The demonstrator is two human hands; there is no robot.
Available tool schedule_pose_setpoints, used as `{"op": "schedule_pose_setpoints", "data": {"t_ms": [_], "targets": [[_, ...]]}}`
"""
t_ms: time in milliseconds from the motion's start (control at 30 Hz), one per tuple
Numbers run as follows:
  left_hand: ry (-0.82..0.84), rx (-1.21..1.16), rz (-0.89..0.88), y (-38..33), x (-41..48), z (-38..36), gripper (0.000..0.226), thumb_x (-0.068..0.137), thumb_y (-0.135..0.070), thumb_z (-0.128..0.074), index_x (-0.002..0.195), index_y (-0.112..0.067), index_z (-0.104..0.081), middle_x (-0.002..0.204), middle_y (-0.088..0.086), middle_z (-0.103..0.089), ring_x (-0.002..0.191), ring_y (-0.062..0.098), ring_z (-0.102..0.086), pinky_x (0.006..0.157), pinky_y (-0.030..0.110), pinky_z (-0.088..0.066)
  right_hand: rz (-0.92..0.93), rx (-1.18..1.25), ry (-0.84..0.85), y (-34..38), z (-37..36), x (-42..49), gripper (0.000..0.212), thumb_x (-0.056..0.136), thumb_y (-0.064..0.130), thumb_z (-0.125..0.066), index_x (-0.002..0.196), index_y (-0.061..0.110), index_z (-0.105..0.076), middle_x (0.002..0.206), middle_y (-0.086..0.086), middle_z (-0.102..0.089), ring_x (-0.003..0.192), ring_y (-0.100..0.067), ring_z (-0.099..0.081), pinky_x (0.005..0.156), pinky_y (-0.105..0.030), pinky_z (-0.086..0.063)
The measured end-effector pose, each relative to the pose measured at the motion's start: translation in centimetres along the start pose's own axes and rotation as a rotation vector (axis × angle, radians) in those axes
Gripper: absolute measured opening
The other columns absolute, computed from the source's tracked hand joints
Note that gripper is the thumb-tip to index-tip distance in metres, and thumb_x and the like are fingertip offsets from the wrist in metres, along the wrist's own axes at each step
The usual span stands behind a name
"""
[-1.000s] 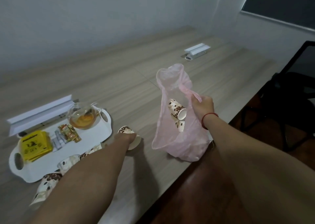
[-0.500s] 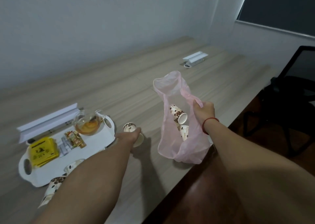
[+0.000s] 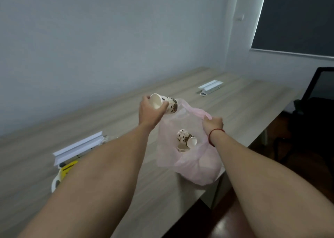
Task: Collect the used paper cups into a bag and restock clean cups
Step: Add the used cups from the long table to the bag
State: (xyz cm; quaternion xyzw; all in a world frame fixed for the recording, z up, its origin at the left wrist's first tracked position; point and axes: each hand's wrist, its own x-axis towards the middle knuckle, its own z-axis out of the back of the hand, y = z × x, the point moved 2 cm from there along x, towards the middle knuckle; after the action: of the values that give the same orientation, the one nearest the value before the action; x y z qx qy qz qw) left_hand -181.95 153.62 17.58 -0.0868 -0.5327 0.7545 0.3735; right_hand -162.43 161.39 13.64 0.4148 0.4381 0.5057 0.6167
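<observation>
My left hand (image 3: 150, 113) grips a paper cup (image 3: 165, 103) with a brown bean print, held on its side above the mouth of a thin pink plastic bag (image 3: 188, 161). The cup's white open end faces me. My right hand (image 3: 213, 124) pinches the bag's handle and holds the bag open at the table's near edge. Through the bag's film I see used cups (image 3: 186, 138) of the same print lying inside. My left forearm hides most of the white tray (image 3: 55, 182) at the left.
A long wooden table (image 3: 244, 107) runs along a grey wall. A white socket box (image 3: 79, 148) and a yellow packet (image 3: 69, 167) show beside my left arm; another white box (image 3: 210, 86) sits further back. A black chair (image 3: 314, 111) stands at the right.
My left hand has lifted the cup off the table beside the tray and carried it up and right to the bag's mouth. The view has tilted upward.
</observation>
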Motion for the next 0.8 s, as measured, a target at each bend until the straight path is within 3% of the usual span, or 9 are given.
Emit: {"op": "schedule_pose_setpoints", "data": {"t_ms": [133,267,333,433,600,667,767,800], "targets": [[0.317,0.162,-0.091,-0.1,-2.8,-2.6,0.072,0.073,-0.041,-0.078,0.132,-0.01,-0.052,0.132,0.01,-0.055,0.119,0.024,-0.053,0.103,0.035,-0.044,-0.033,0.033,0.027,0.5,0.8,-1.0,0.034,0.09,0.014,-0.054,0.113,-0.008,-0.064,0.119,-0.023,-0.065,0.111,-0.035,-0.063,0.071,-0.026,-0.039],[0.547,0.216,0.038,2.4,-5.4,-3.7,0.1,0.069,-0.046,-0.082,0.148,-0.009,-0.034,0.15,0.008,-0.04,0.135,0.024,-0.043,0.111,0.038,-0.039,-0.022,0.025,0.029,0.6,1.5,-1.9,0.034,0.09,0.016,-0.055,0.112,-0.007,-0.065,0.119,-0.022,-0.065,0.109,-0.033,-0.064,0.071,-0.026,-0.038],[0.515,0.158,0.077,2.7,-5.8,-2.9,0.092,0.074,-0.047,-0.077,0.146,-0.008,-0.038,0.149,0.009,-0.042,0.136,0.022,-0.042,0.112,0.036,-0.038,-0.012,0.022,0.036,0.5,1.6,-2.4,0.034,0.09,0.017,-0.054,0.112,-0.007,-0.065,0.117,-0.021,-0.066,0.098,-0.027,-0.064,0.071,-0.026,-0.038],[0.339,0.15,0.092,3.6,-5.5,0.3,0.054,0.087,-0.036,-0.065,0.129,-0.004,-0.059,0.132,0.013,-0.06,0.123,0.024,-0.056,0.102,0.03,-0.042,0.0,0.011,0.051,0.4,1.0,-3.5,0.034,0.091,0.016,-0.053,0.113,-0.008,-0.064,0.108,-0.02,-0.066,0.084,-0.017,-0.05,0.07,-0.025,-0.037],[0.184,0.224,0.19,8.0,-4.8,6.2,0.031,0.087,-0.025,-0.06,0.109,-0.005,-0.069,0.113,0.015,-0.068,0.107,0.031,-0.063,0.092,0.036,-0.052,0.027,-0.011,0.065,0.3,-1.2,-6.3,0.033,0.092,0.015,-0.052,0.112,-0.009,-0.064,0.118,-0.024,-0.065,0.097,-0.021,-0.063,0.07,-0.025,-0.036],[0.171,0.249,0.26,10.2,-4.6,7.8,0.027,0.085,-0.022,-0.058,0.104,-0.006,-0.069,0.105,0.014,-0.069,0.101,0.031,-0.064,0.089,0.035,-0.051,0.026,-0.004,0.06,0.5,-2.3,-7.2,0.033,0.091,0.015,-0.053,0.111,-0.008,-0.065,0.116,-0.023,-0.066,0.101,-0.026,-0.065,0.07,-0.025,-0.036],[0.275,0.321,0.336,13.5,-4.4,9.1,0.02,0.082,-0.017,-0.057,0.085,-0.003,-0.07,0.073,0.011,-0.061,0.078,0.028,-0.059,0.069,0.031,-0.046,0.015,0.003,0.042,0.5,-4.1,-8.2,0.033,0.09,0.015,-0.054,0.111,-0.007,-0.065,0.105,-0.019,-0.067,0.085,-0.017,-0.054,0.07,-0.025,-0.037],[0.306,0.358,0.335,14.6,-4.3,9.4,0.019,0.081,-0.016,-0.057,0.081,-0.001,-0.069,0.072,0.012,-0.06,0.077,0.028,-0.059,0.068,0.031,-0.046,0.013,0.0,0.032,0.3,-4.8,-8.5,0.033,0.09,0.015,-0.054,0.112,-0.007,-0.065,0.108,-0.02,-0.068,0.085,-0.017,-0.054,0.07,-0.025,-0.037]]}}
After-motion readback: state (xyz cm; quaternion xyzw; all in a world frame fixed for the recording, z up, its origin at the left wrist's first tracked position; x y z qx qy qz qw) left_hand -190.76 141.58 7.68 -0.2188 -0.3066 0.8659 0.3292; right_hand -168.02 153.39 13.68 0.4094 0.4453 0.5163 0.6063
